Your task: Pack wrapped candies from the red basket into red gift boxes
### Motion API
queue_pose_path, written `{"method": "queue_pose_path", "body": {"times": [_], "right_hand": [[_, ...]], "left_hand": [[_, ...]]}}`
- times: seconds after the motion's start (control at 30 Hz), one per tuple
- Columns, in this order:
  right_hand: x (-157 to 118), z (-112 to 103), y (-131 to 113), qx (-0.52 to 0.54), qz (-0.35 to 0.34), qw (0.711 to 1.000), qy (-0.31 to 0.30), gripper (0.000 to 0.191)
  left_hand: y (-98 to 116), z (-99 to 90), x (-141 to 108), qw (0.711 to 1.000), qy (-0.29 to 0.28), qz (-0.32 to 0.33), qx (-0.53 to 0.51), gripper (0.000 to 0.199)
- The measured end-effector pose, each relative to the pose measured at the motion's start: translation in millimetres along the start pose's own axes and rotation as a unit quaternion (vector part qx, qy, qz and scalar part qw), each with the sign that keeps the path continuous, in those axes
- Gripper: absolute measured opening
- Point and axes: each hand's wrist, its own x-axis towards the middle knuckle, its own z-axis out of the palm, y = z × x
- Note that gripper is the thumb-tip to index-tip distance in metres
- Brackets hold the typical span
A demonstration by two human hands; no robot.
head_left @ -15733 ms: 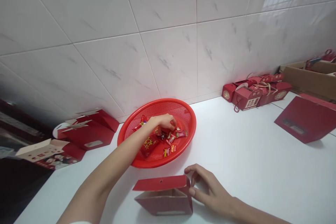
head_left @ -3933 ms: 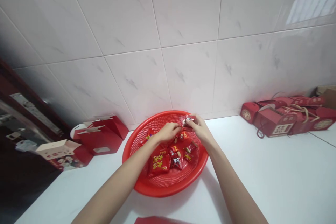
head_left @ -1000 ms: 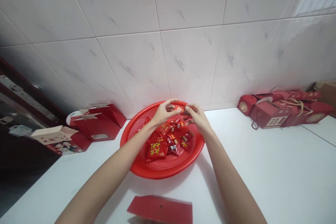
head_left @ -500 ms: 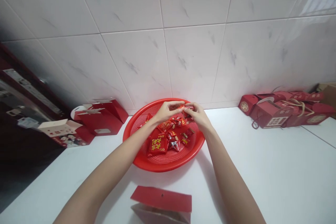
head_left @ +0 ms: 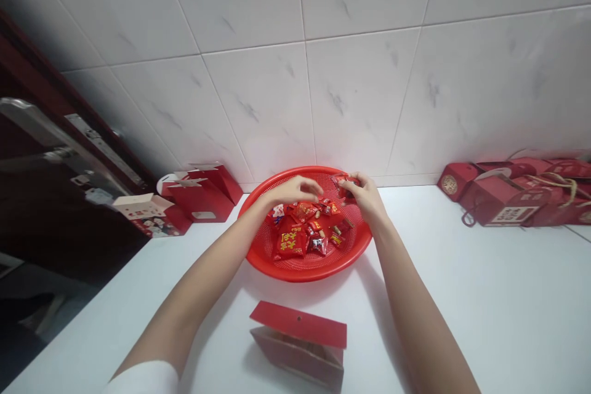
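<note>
Red wrapped packets clamped in right hand grip, by basket far rim. Left hand grip: fingers curled, thumb apart, nothing visible held, over loose packets inside. Risk: light pinch on slick wrappers could shed one over the rim; a low forearm could tip the basket. Tiled wall limits reach behind; red box stands near the front. Surface offers room rightward.
</note>
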Motion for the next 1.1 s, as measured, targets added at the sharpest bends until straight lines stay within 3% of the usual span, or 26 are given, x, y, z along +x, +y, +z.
{"method": "queue_pose_path", "body": {"times": [0.1,0.23,0.37,0.57,0.73,0.83,0.93,1.1], "right_hand": [[0.3,0.7,-0.4,-0.007,0.007,1.0,0.008,0.027],[-1.2,1.5,-2.6,-0.015,0.015,1.0,0.008,0.025],[-3.4,1.9,-4.6,-0.017,0.016,1.0,0.007,0.025],[-3.7,1.9,-4.3,-0.018,0.014,1.0,0.001,0.028],[-3.7,2.0,-4.1,-0.021,0.011,1.0,-0.006,0.028],[-3.8,2.5,-4.8,-0.021,0.014,1.0,-0.006,0.026],[-3.2,2.8,-5.2,-0.019,0.017,1.0,-0.004,0.024],[-0.9,2.8,-3.6,-0.013,0.016,1.0,-0.004,0.027]], "left_hand": [[-9.5,2.2,-12.6,0.985,-0.111,-0.057,0.121,0.031],[-18.6,16.9,-21.2,0.96,-0.1,-0.077,0.25,0.051],[-19.8,29.2,-20.3,0.939,-0.107,-0.109,0.307,0.068],[-11.9,35.7,-18.7,0.925,-0.166,-0.124,0.319,0.066],[3.2,36.9,-20.6,0.894,-0.225,-0.152,0.356,0.053],[6.9,34.3,-20.0,0.898,-0.21,-0.126,0.364,0.041],[5.9,28.3,-18.9,0.918,-0.152,-0.081,0.357,0.036],[1.3,18.1,-17.9,0.946,-0.069,-0.044,0.313,0.042]]}}
